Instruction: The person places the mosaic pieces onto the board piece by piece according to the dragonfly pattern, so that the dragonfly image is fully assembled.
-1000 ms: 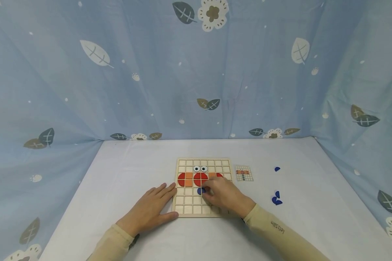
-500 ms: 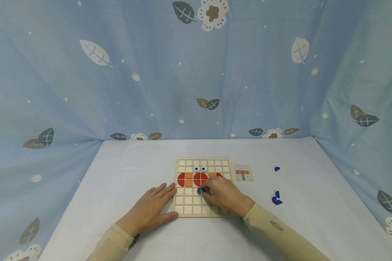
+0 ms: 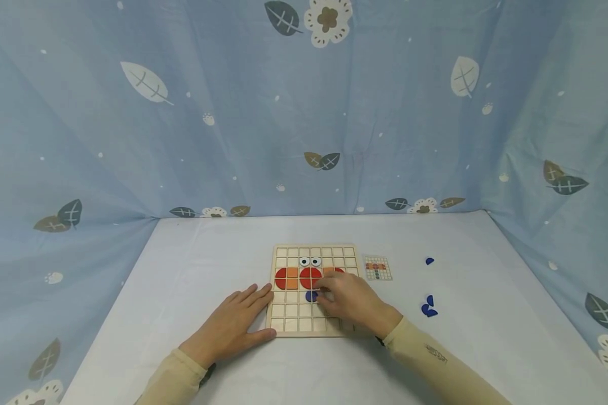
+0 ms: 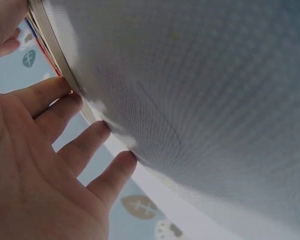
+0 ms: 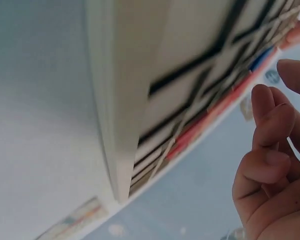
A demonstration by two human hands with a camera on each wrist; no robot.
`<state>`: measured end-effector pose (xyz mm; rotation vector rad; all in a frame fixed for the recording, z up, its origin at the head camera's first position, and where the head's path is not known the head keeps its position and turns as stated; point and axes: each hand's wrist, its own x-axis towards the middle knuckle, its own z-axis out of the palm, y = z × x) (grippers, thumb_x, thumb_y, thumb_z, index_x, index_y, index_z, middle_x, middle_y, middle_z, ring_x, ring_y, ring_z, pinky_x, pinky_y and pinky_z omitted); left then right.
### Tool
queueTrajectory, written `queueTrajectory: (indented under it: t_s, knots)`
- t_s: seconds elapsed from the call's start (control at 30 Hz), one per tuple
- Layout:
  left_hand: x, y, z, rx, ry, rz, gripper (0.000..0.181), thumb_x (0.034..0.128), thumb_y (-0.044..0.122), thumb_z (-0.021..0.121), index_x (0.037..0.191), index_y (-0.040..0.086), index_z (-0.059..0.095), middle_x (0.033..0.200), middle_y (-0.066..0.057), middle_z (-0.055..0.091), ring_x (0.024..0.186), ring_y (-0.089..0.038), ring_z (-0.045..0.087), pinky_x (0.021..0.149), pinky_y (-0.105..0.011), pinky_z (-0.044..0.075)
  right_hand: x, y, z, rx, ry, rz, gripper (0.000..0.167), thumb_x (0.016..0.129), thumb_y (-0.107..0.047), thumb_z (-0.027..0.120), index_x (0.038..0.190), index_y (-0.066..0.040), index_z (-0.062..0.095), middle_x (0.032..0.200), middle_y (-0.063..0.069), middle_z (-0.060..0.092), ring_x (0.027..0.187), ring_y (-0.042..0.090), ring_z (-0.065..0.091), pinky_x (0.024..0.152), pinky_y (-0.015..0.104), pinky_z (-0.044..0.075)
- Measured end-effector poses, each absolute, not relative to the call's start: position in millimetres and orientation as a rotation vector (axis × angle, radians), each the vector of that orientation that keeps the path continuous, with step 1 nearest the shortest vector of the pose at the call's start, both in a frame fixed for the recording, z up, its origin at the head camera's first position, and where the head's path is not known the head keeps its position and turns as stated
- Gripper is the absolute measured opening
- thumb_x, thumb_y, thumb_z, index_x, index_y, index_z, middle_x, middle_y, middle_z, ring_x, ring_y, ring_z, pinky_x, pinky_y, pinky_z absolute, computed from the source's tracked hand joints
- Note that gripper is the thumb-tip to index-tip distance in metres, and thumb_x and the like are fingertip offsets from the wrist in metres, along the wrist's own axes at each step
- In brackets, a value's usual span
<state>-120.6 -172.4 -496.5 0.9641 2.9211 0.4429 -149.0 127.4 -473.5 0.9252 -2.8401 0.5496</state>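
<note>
A wooden grid board [image 3: 291, 325] lies on the white table, with red quarter pieces [image 3: 311, 278], orange squares [image 3: 292, 278] and two eye discs [image 3: 310, 261] set in its cells. Below the red circle sits a blue piece [image 3: 311, 296], rounded, its right side close to my fingertips. My right hand [image 3: 354, 301] hovers over the board's right half; in the right wrist view, thumb and index finger [image 5: 262, 97] stand apart with nothing visible between them. My left hand [image 3: 230, 326] rests with extended fingers [image 4: 112, 175] and thumb against the board's left edge.
Right of the board lies a small pattern card [image 3: 378, 268]. Farther right, several loose blue pieces [image 3: 428, 307] lie in a cluster, with one blue piece [image 3: 429, 261] apart behind them. A patterned blue curtain [image 3: 263, 112] borders the table's back and sides.
My right hand has shifted slightly right, its fingertips drawing back from the blue piece, more of which now shows. The left hand and the board have stayed in place.
</note>
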Motion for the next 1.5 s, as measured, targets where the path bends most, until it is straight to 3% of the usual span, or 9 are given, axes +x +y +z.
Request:
queueTrajectory:
  t_s: [0.17,0.4,0.67,0.83,0.9,1.07,1.5]
  knots:
    - [-120,-172,-497,0.966,2.918,0.444,0.082,0.0942,0.064,0.058,0.153,0.008,0.046,0.160,-0.006,0.040,0.145,-0.037,0.038,0.115,-0.057,0.033,-146,149,-465,0.825,-2.764,0.561,0.027,0.088,-0.025,0.080,0.114,-0.016,0.075,0.103,-0.003,0.071,0.078,0.009,0.065,0.063,0.024,0.054]
    - [-120,-172,-497,0.974,2.926,0.443,0.082,0.0943,0.063,0.059,0.153,0.008,0.046,0.160,-0.006,0.040,0.145,-0.037,0.038,0.115,-0.056,0.033,-156,216,-459,0.542,-2.745,0.554,0.034,0.088,-0.026,0.081,0.118,-0.013,0.074,0.106,0.001,0.070,0.065,0.005,0.051,0.052,0.023,0.044]
    - [-120,-173,-497,0.959,2.917,0.423,0.082,0.0943,0.065,0.057,0.153,0.009,0.046,0.161,-0.005,0.039,0.145,-0.036,0.037,0.115,-0.056,0.033,-168,305,-462,0.228,-2.792,0.519,0.039,0.091,-0.023,0.077,0.125,-0.006,0.069,0.109,0.016,0.068,0.065,0.014,0.058,0.047,0.030,0.044]
    - [-120,-174,-497,0.981,2.932,0.431,0.082,0.0945,0.065,0.057,0.153,0.008,0.046,0.160,-0.006,0.040,0.144,-0.037,0.038,0.114,-0.056,0.034,-172,332,-471,0.095,-2.877,0.516,0.041,0.091,-0.024,0.076,0.125,-0.003,0.068,0.112,0.023,0.067,0.076,0.027,0.066,0.054,0.041,0.054]
    - [-120,-173,-496,0.985,2.935,0.443,0.081,0.0945,0.064,0.057,0.152,0.008,0.047,0.160,-0.006,0.040,0.144,-0.037,0.039,0.114,-0.056,0.034,-174,339,-475,0.072,-2.917,0.505,0.040,0.091,-0.024,0.075,0.124,-0.002,0.068,0.116,0.025,0.066,0.085,0.034,0.067,0.063,0.049,0.057]
    - [-119,-172,-497,0.963,2.930,0.444,0.082,0.0943,0.065,0.057,0.153,0.009,0.046,0.160,-0.005,0.040,0.145,-0.036,0.037,0.115,-0.057,0.033,-181,349,-481,0.048,-3.002,0.474,0.037,0.092,-0.025,0.074,0.120,-0.002,0.070,0.119,0.026,0.066,0.103,0.045,0.064,0.078,0.061,0.054]
    - [-120,-173,-496,0.962,2.921,0.422,0.082,0.0945,0.064,0.057,0.153,0.009,0.045,0.161,-0.004,0.038,0.146,-0.035,0.037,0.116,-0.054,0.033,-186,353,-481,0.026,-3.062,0.445,0.030,0.091,-0.024,0.075,0.113,-0.003,0.074,0.114,0.024,0.068,0.103,0.045,0.064,0.081,0.061,0.053]
